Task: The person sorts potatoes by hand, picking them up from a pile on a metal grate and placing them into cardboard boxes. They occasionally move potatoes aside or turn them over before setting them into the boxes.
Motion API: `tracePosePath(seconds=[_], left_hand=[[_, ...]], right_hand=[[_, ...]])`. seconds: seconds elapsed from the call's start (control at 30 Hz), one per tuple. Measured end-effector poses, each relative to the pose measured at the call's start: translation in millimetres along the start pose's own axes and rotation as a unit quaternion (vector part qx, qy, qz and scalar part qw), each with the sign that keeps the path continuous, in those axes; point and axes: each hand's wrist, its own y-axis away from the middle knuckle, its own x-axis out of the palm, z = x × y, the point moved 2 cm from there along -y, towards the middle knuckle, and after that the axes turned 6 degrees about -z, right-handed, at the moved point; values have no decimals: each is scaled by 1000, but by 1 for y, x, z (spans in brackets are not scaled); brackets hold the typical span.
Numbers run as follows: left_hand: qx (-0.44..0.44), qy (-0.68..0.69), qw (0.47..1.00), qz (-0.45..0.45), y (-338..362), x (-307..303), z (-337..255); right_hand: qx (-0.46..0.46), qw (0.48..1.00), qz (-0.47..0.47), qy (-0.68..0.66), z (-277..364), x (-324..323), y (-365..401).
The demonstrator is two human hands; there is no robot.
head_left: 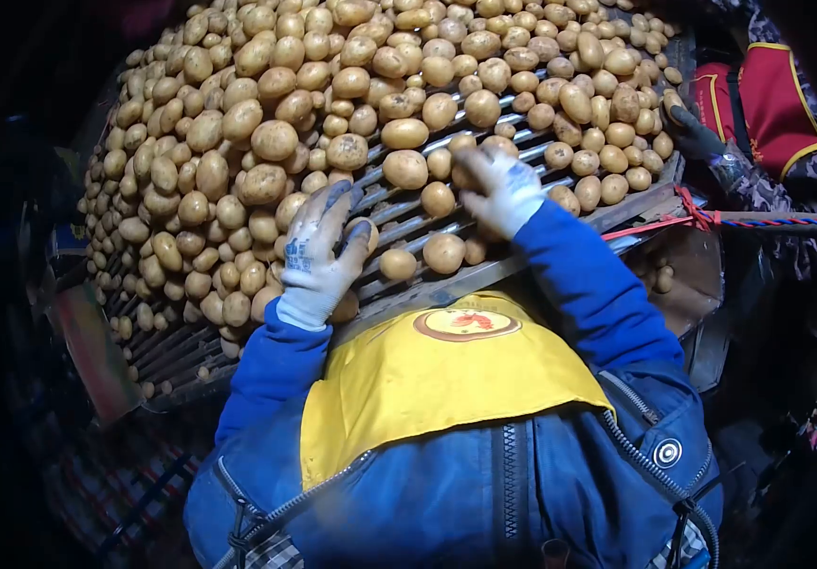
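Many potatoes [275, 140] lie heaped over a sloping rack of metal bars [399, 211]. My left hand [318, 248], in a white glove with dark fingertips, rests at the right edge of the heap. Its fingers and thumb are apart, with a potato right beside the thumb. My right hand [505, 190], gloved the same way, reaches over the bars among scattered potatoes. Its fingers are smeared by motion and partly hide the potatoes under them. Between the two hands sit several loose potatoes, among them a round potato [443, 253] near the front rail.
A metal rail [617, 211] borders the rack on my side. Red cord and a blue-red rope [769, 220] run off to the right. Another person's gloved hand [695, 131] is at the rack's right edge, beside a red apron [778, 109]. Small potatoes lie below the rail at right.
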Motion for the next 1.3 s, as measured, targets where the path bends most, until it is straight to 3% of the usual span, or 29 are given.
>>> tracePosePath(seconds=[0.03, 0.07, 0.13, 0.23, 0.27, 0.33, 0.4, 0.47, 0.53, 0.6, 0.63, 0.67, 0.73, 0.8, 0.87, 0.9, 0.93, 1.0, 1.07, 1.13, 1.2, 1.23, 1.3], left_hand=[[-4, -1, 1000, 2, 3, -2, -2], [19, 16, 999, 34, 4, -3, -7], [41, 35, 996, 66, 9, -2, -16], [52, -40, 978, 198, 21, 13, -31], [54, -36, 978, 199, 25, 19, -32], [65, -67, 972, 217, 30, 31, -32], [84, -57, 973, 206, 20, 43, -41], [137, -38, 963, 229, 17, 65, -42], [183, -22, 961, 205, 6, 79, -50], [160, 3, 953, 257, -5, 87, -62], [150, -2, 955, 256, -8, 90, -64], [154, 22, 965, 212, -7, 93, -61], [121, 45, 969, 212, -10, 100, -57], [55, 69, 969, 233, -17, 103, -62], [-51, 64, 960, 268, -26, 100, -72], [-79, 81, 956, 271, -28, 100, -72], [-74, 78, 956, 273, -29, 101, -72], [-63, 54, 959, 273, -29, 102, -72], [-61, 47, 957, 280, -23, 106, -73], [-32, 77, 970, 228, -18, 112, -63], [-40, 72, 968, 236, -18, 111, -68], [-38, 70, 969, 235, -17, 110, -69], [-36, 62, 969, 237, -16, 110, -69]], right_hand=[[57, 994, 0, -97, -3, -8, -2], [118, 953, -12, -278, -14, -9, 1], [207, 863, -19, -461, -20, -42, 19], [254, 820, -39, -512, -49, -108, 85], [277, 792, -35, -544, -65, -127, 115], [332, 816, -4, -473, -98, -160, 170], [347, 863, -58, -363, -108, -171, 194], [380, 830, -63, -403, -115, -166, 205], [376, 817, -137, -415, -113, -152, 204], [459, 804, -196, -324, -139, -142, 229], [528, 798, -195, -215, -163, -132, 258], [550, 823, -126, -66, -181, -132, 287], [549, 827, -51, 113, -182, -133, 316], [488, 867, -78, 67, -179, -121, 320], [485, 872, -41, 59, -209, -94, 320], [493, 863, 32, 106, -230, -80, 317], [492, 850, 119, 145, -243, -67, 308], [500, 844, 114, 156, -262, -45, 303], [452, 872, 96, 161, -275, -34, 307], [462, 867, 106, 155, -262, -48, 300], [522, 844, 68, 104, -231, -76, 292], [561, 823, 1, 88, -219, -89, 296], [538, 819, -196, 45, -213, -107, 341]])
